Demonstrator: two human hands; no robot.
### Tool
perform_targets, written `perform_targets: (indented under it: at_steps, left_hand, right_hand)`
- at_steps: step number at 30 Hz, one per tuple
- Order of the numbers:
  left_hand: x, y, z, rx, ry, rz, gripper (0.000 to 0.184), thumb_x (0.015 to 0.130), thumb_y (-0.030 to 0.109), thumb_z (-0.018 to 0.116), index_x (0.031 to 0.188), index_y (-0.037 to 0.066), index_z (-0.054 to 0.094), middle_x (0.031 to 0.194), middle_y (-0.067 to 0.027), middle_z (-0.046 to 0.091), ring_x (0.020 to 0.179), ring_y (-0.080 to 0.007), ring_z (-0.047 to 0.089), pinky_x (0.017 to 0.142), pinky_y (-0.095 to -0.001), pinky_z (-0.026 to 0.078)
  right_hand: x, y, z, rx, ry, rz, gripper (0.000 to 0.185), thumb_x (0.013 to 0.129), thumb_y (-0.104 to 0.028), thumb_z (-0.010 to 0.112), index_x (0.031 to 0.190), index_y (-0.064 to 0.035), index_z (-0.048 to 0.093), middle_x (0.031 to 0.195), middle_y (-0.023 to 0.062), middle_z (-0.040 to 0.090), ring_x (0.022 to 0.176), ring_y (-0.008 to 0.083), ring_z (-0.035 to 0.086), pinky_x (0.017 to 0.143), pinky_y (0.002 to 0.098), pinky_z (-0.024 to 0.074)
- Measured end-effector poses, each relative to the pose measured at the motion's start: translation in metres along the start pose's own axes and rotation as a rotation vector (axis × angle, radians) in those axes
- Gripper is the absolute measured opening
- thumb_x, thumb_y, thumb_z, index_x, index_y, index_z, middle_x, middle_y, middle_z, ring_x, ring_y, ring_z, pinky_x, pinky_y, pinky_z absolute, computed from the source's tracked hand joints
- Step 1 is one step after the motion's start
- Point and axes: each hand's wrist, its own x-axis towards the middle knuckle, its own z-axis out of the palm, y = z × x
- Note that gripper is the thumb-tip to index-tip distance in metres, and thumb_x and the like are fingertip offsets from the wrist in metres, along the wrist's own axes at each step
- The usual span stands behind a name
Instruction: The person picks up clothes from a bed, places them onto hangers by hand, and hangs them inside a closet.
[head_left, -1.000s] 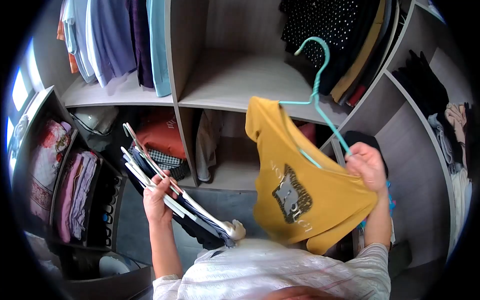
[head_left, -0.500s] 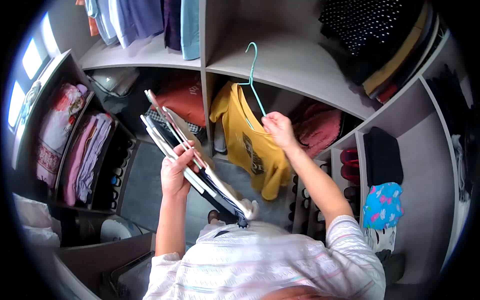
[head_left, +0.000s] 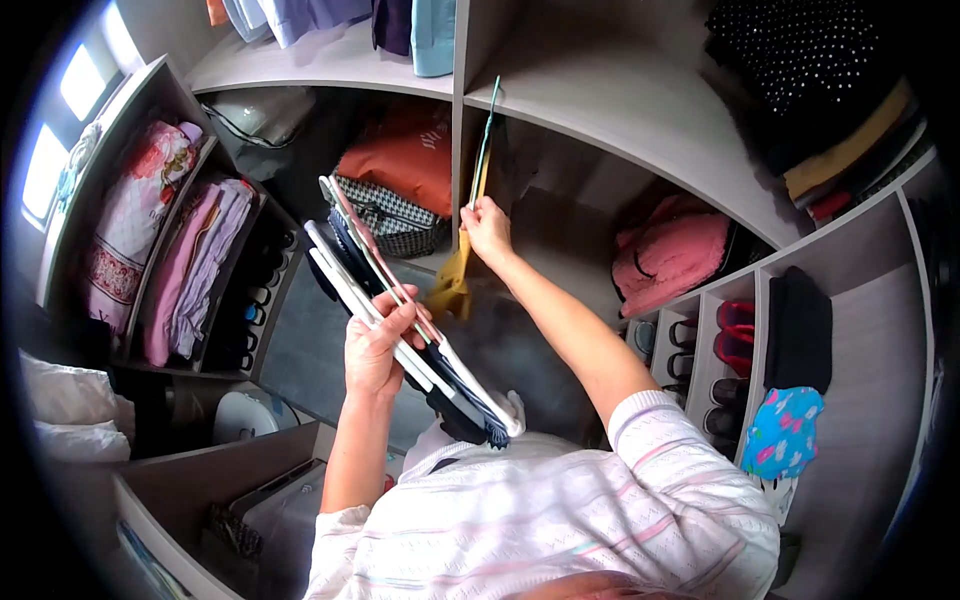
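Note:
My left hand [head_left: 378, 350] is closed round a bundle of hangers [head_left: 365, 300], white and pinkish ones side by side, with dark garments [head_left: 455, 385] hanging among them. In front of me my right hand [head_left: 487, 232] grips a green hanger [head_left: 490, 130], seen nearly edge-on with its hook upward. A yellow T-shirt [head_left: 455, 285] hangs from that hanger below my fingers, narrow from this side, so its front is hidden. The two hands are apart, the right one farther out from my body.
Ahead, an orange bag [head_left: 405, 155] and a houndstooth bag [head_left: 390, 215] sit in a lower compartment, a pink fluffy item [head_left: 675, 255] right of them. Folded clothes [head_left: 215, 265] fill the left shelves. Red shoes [head_left: 735, 335] and a blue floral cloth [head_left: 785, 432] are at right.
The yellow T-shirt and its green hanger have turned from facing me to edge-on, and my right hand has moved left. The left-hand bundle has shifted slightly right. The view has swung.

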Motion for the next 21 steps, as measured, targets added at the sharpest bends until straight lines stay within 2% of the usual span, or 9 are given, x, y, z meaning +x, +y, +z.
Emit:
perform_targets:
  at_steps: [5, 6, 8, 10, 11, 13, 16, 19, 21]
  left_hand:
    - [-0.008, -0.001, -0.003, 0.027, 0.026, 0.043, 0.03, 0.076, 0.008, 0.058, 0.103, -0.004, 0.053, 0.077, -0.0105, 0.06, 0.061, -0.0173, 0.06, 0.051, -0.0197, 0.046]
    - [-0.013, 0.0, -0.003, 0.034, 0.057, 0.047, 0.032, 0.076, 0.007, 0.057, 0.105, -0.005, 0.052, 0.078, -0.0107, 0.06, 0.063, -0.0174, 0.06, 0.052, -0.0199, 0.046]
    - [-0.019, -0.004, -0.01, 0.029, 0.067, 0.042, 0.036, 0.074, 0.005, 0.056, 0.108, -0.005, 0.051, 0.087, -0.0122, 0.06, 0.07, -0.0182, 0.061, 0.056, -0.0221, 0.048]
    - [-0.028, -0.003, -0.004, 0.043, 0.107, 0.031, 0.036, 0.074, 0.003, 0.058, 0.108, -0.007, 0.051, 0.086, -0.0109, 0.06, 0.067, -0.016, 0.059, 0.059, -0.0228, 0.047]
    - [-0.032, -0.009, -0.002, 0.018, 0.119, 0.048, 0.037, 0.074, 0.002, 0.058, 0.108, -0.007, 0.051, 0.088, -0.0101, 0.06, 0.07, -0.0155, 0.059, 0.06, -0.0232, 0.047]
    - [-0.043, -0.019, 0.004, -0.027, 0.112, 0.051, 0.037, 0.072, 0.0, 0.058, 0.109, -0.006, 0.053, 0.092, -0.0087, 0.059, 0.078, -0.0145, 0.059, 0.066, -0.0242, 0.047]
    - [-0.059, -0.035, 0.01, 0.061, 0.136, 0.045, 0.037, 0.072, 0.0, 0.058, 0.109, -0.004, 0.055, 0.09, -0.0066, 0.06, 0.077, -0.0111, 0.055, 0.067, -0.0215, 0.043]
    - [-0.078, -0.048, 0.014, 0.081, 0.106, 0.045, 0.041, 0.071, 0.002, 0.059, 0.111, -0.005, 0.053, 0.093, -0.0079, 0.059, 0.078, -0.0125, 0.055, 0.063, -0.0216, 0.042]
    - [-0.088, -0.057, 0.018, 0.085, 0.101, 0.057, 0.044, 0.071, 0.003, 0.059, 0.113, -0.007, 0.05, 0.095, -0.0097, 0.059, 0.078, -0.0138, 0.056, 0.062, -0.0227, 0.042]
  right_hand:
    - [-0.014, -0.03, -0.021, -0.343, -0.067, -0.209, 0.039, 0.074, -0.015, 0.063, 0.107, 0.0009, 0.049, 0.096, 0.016, 0.058, 0.089, 0.0311, 0.056, 0.079, 0.0388, 0.0445]
    - [-0.026, -0.034, -0.028, -0.266, -0.012, -0.392, 0.035, 0.076, -0.017, 0.063, 0.104, 0.0007, 0.051, 0.089, 0.0137, 0.06, 0.08, 0.0279, 0.058, 0.072, 0.0358, 0.0471]
    - [-0.066, -0.069, -0.049, 0.241, -0.421, -0.07, 0.033, 0.078, -0.021, 0.064, 0.1, 0.0007, 0.053, 0.081, 0.01, 0.062, 0.071, 0.021, 0.06, 0.065, 0.0315, 0.0478]
    - [-0.111, -0.131, -0.081, 0.392, -0.857, 0.286, 0.033, 0.078, -0.023, 0.065, 0.098, 0.0014, 0.054, 0.075, 0.0074, 0.063, 0.066, 0.0136, 0.059, 0.059, 0.027, 0.0466]
    - [-0.129, -0.13, -0.083, 0.353, -0.914, 0.173, 0.033, 0.078, -0.022, 0.065, 0.099, 0.0013, 0.054, 0.074, 0.0071, 0.062, 0.065, 0.0123, 0.058, 0.059, 0.0263, 0.0462]
    - [-0.151, -0.129, -0.087, 0.265, -0.901, -0.053, 0.031, 0.077, -0.018, 0.064, 0.1, 0.0009, 0.053, 0.07, 0.0073, 0.06, 0.062, 0.0095, 0.056, 0.057, 0.0246, 0.0448]
    - [-0.168, -0.124, -0.1, 0.245, -0.858, 0.056, 0.025, 0.078, -0.013, 0.061, 0.097, 0.0007, 0.054, 0.07, 0.0094, 0.06, 0.06, 0.0131, 0.057, 0.057, 0.0275, 0.0445]
    - [-0.175, -0.129, -0.128, 0.117, -0.902, -0.084, 0.014, 0.083, -0.007, 0.055, 0.095, -0.0003, 0.053, 0.069, -0.0031, 0.049, 0.06, 0.0025, 0.042, 0.054, 0.018, 0.0367]
    - [-0.18, -0.129, -0.143, 0.031, -0.884, -0.082, 0.01, 0.082, -0.005, 0.053, 0.091, -0.0009, 0.053, 0.068, -0.0037, 0.048, 0.06, 0.0029, 0.04, 0.054, 0.0179, 0.035]
